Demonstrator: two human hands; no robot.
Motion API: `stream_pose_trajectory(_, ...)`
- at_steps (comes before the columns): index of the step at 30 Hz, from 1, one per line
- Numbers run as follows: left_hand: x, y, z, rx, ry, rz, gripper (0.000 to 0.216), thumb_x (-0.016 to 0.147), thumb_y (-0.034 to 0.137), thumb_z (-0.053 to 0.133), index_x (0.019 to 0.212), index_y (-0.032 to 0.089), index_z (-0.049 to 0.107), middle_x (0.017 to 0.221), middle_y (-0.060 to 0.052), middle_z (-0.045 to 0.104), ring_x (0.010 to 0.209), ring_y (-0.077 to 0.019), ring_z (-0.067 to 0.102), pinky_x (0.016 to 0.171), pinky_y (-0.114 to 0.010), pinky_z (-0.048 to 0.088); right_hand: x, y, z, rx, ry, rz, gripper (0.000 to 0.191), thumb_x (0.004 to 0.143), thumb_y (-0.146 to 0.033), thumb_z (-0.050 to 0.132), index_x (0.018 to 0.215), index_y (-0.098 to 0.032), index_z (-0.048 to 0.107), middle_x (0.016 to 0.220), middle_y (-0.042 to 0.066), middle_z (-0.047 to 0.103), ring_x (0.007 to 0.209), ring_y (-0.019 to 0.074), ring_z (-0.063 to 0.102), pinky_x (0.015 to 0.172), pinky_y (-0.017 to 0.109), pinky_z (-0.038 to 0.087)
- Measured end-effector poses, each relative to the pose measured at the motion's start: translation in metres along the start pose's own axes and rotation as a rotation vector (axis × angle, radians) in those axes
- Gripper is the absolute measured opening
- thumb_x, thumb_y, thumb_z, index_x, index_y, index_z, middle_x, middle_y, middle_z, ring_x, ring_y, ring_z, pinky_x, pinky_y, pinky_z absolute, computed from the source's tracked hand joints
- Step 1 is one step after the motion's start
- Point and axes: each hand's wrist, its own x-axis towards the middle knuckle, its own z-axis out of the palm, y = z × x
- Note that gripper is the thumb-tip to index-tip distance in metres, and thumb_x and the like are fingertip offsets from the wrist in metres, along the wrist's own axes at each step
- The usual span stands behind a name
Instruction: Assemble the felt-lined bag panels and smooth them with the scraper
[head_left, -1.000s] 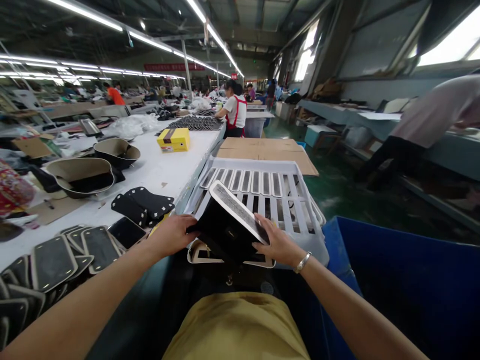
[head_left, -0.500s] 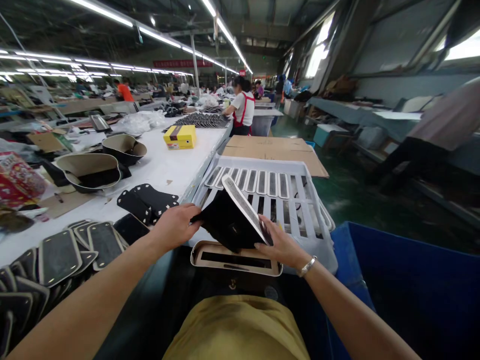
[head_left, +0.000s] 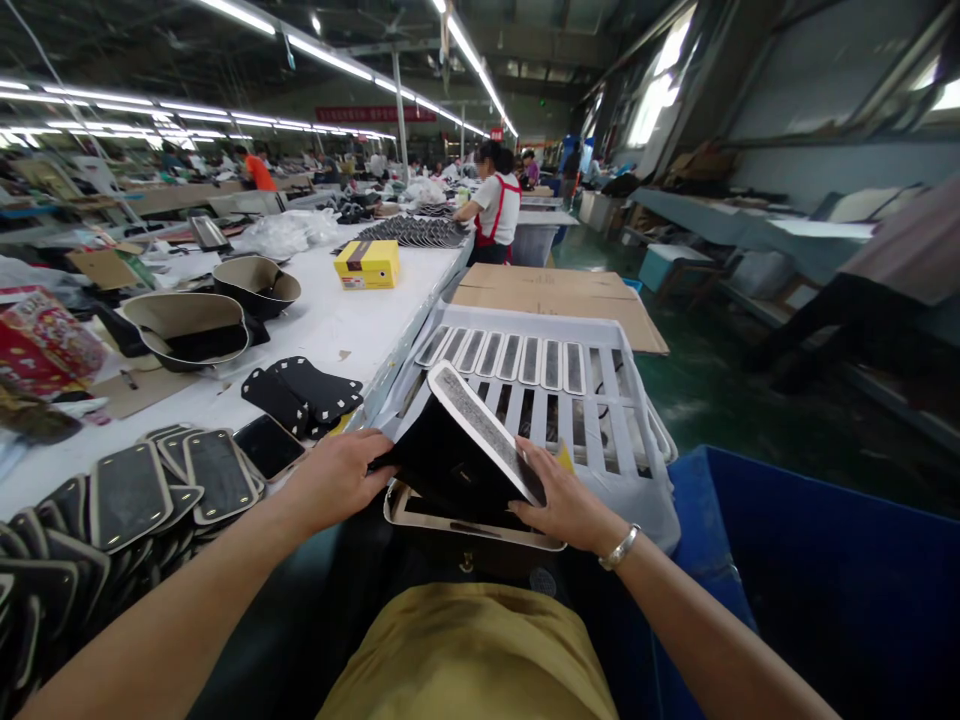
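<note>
My left hand [head_left: 335,474] grips the left side of a black bag piece [head_left: 442,455], and my right hand [head_left: 564,505] grips its right end. The piece has a flat grey panel with a pale rim [head_left: 484,428], tilted up toward the far side. It rests over a beige-rimmed frame [head_left: 420,515] that lies in my lap, above my yellow garment [head_left: 472,650]. Both hands are closed on the black piece.
A white slotted plastic crate [head_left: 540,365] stands just beyond my hands. Stacked dark oval panels [head_left: 135,495] and black studded pieces [head_left: 304,392] lie on the long white table [head_left: 330,325], with a yellow box [head_left: 367,264]. A blue bin [head_left: 810,570] is at my right. People work further off.
The black piece dipped lower onto the beige frame after being raised half a second ago. Both hands stayed on it, and my view shifted slightly left.
</note>
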Motion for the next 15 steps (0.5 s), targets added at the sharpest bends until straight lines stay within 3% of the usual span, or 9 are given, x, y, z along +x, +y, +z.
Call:
stream_pose_trajectory(7,0.010,0.002,0.060,-0.050,-0.162,-0.012,0.018,0.081,0.031,0.051,0.083,0.018,0.064,0.085,-0.005,0.064,0.084,-0.0207,0.060,0.074,-0.029,0.045,-0.013,0.006,-0.010,-0.169,0.028,0.036,0.071,0.070,-0.031,0.057,0.135,-0.020,0.030,0.145,0.011,0.019,0.129,0.0251,0.030,0.104,0.040,0.032)
stream_pose_trajectory(11,0.013,0.011,0.095,-0.124,-0.252,-0.066,0.015,0.072,0.026,0.060,0.082,0.017,0.067,0.093,-0.009,0.064,0.095,-0.0262,0.057,0.080,-0.033,0.045,-0.025,0.008,-0.014,-0.324,0.048,-0.048,0.075,0.067,-0.021,0.057,0.136,-0.020,0.029,0.135,0.011,0.033,0.128,0.0266,0.030,0.106,0.043,0.028)
stream_pose_trajectory(15,0.020,0.015,0.106,-0.175,-0.253,-0.153,0.027,0.067,0.025,0.064,0.092,0.013,0.066,0.098,-0.015,0.063,0.097,-0.0323,0.056,0.082,-0.039,0.044,-0.033,0.011,-0.012,-0.439,0.055,-0.109,0.080,0.069,-0.019,0.058,0.140,-0.016,0.021,0.127,0.013,0.042,0.122,0.0274,0.036,0.104,0.043,0.031)
